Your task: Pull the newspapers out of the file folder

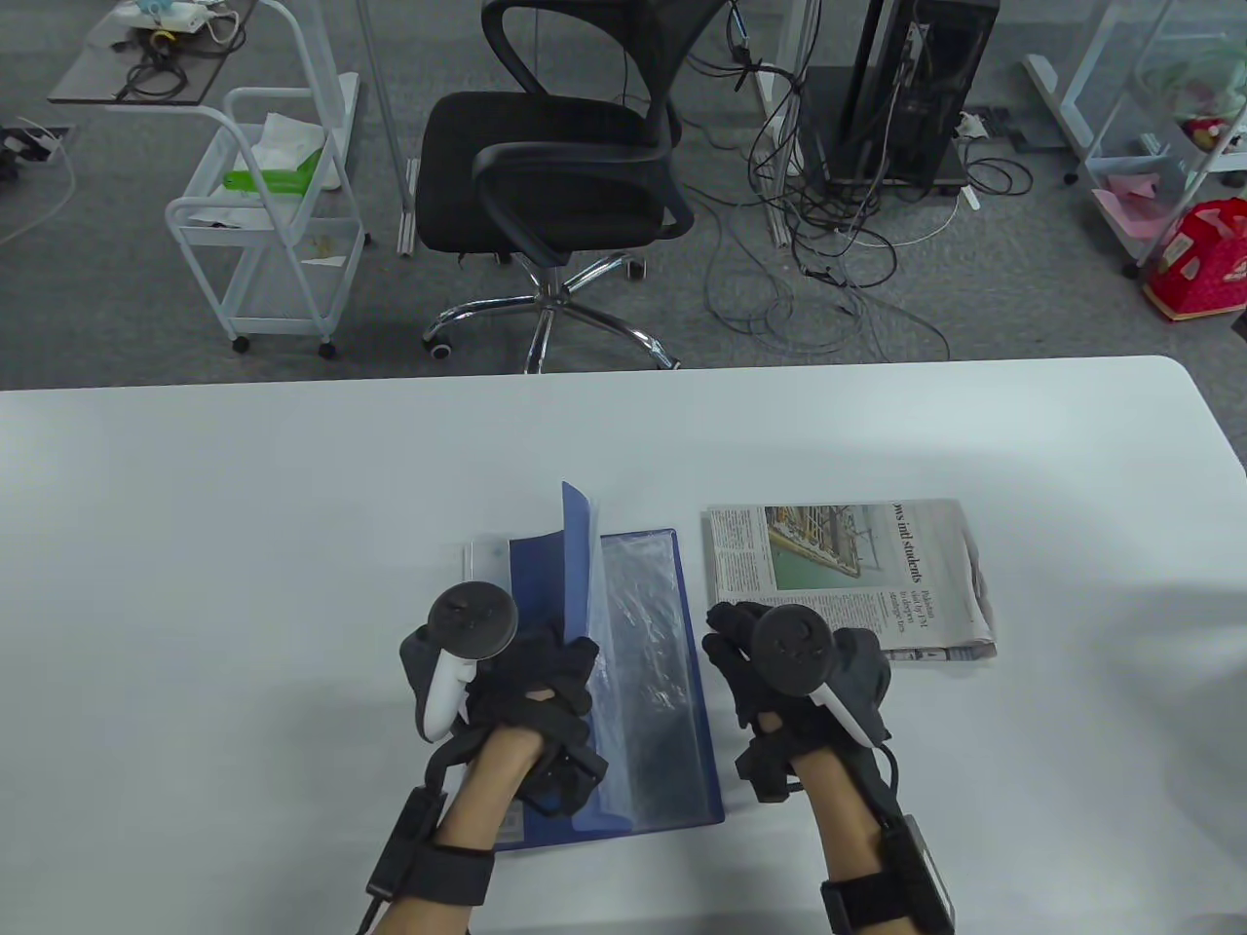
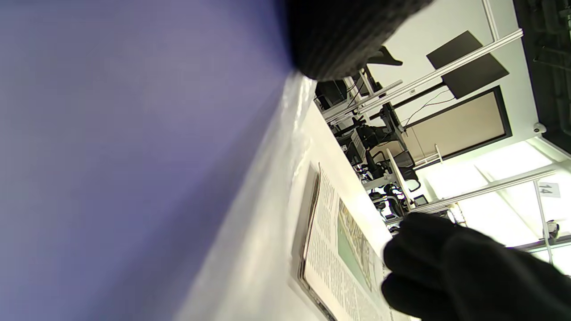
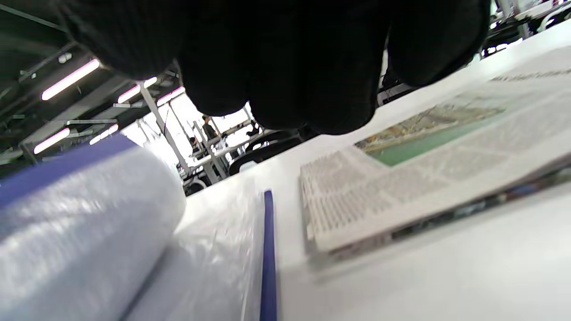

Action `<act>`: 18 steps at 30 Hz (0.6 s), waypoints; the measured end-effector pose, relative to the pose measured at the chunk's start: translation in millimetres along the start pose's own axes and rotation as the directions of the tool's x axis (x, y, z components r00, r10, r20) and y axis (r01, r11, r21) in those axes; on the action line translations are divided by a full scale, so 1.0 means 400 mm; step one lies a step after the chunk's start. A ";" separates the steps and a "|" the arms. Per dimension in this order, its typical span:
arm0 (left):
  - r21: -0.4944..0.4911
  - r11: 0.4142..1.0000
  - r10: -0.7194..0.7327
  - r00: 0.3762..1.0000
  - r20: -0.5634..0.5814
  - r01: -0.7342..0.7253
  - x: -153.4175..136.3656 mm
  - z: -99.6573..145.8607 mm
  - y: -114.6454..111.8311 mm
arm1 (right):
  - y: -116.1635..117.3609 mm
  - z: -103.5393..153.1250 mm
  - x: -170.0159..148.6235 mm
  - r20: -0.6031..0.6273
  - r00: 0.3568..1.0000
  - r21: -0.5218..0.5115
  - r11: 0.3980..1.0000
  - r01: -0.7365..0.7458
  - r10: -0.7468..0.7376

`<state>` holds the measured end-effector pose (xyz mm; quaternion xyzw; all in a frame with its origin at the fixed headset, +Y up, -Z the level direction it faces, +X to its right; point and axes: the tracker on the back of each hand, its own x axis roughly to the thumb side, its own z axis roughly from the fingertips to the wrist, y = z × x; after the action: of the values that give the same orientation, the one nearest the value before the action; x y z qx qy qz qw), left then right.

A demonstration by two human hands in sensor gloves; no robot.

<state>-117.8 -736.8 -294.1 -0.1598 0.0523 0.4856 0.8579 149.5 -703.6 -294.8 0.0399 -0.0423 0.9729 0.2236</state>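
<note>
A blue file folder (image 1: 672, 740) lies open on the white table, its clear plastic sleeves (image 1: 643, 643) showing. My left hand (image 1: 557, 672) grips the folder's blue cover (image 1: 578, 555) and holds it upright on edge. In the left wrist view the cover (image 2: 134, 156) fills the left side. A folded newspaper (image 1: 848, 575) lies flat on the table just right of the folder, outside it. My right hand (image 1: 733, 635) is empty, fingers loosely curled, over the table between the folder's right edge and the newspaper's near left corner. The right wrist view shows the newspaper (image 3: 424, 178) and the folder's edge (image 3: 268, 249).
The white table (image 1: 244, 604) runs across the view, its far edge toward a black office chair (image 1: 555, 166). A white trolley (image 1: 273, 224) and a tangle of cables (image 1: 838, 243) stand on the floor beyond.
</note>
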 end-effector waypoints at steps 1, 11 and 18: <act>-0.014 1.000 0.000 1.000 0.004 0.000 0.001 -0.008 -0.012 | -0.009 0.000 -0.006 -0.004 1.000 -0.015 1.000 0.004 -0.004; 0.003 0.968 -0.250 0.968 0.024 0.250 0.014 0.014 -0.105 | -0.038 0.000 -0.028 -0.030 1.000 -0.069 0.998 0.000 -0.002; -0.055 0.977 -0.192 0.965 0.180 0.205 0.062 0.079 -0.026 | -0.046 0.005 -0.025 -0.017 1.000 -0.102 0.995 -0.012 0.010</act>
<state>-97.9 -711.1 -268.2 -0.1525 -0.0569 0.4108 0.8971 166.8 -691.4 -292.7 0.0201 -0.0903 0.9710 0.2204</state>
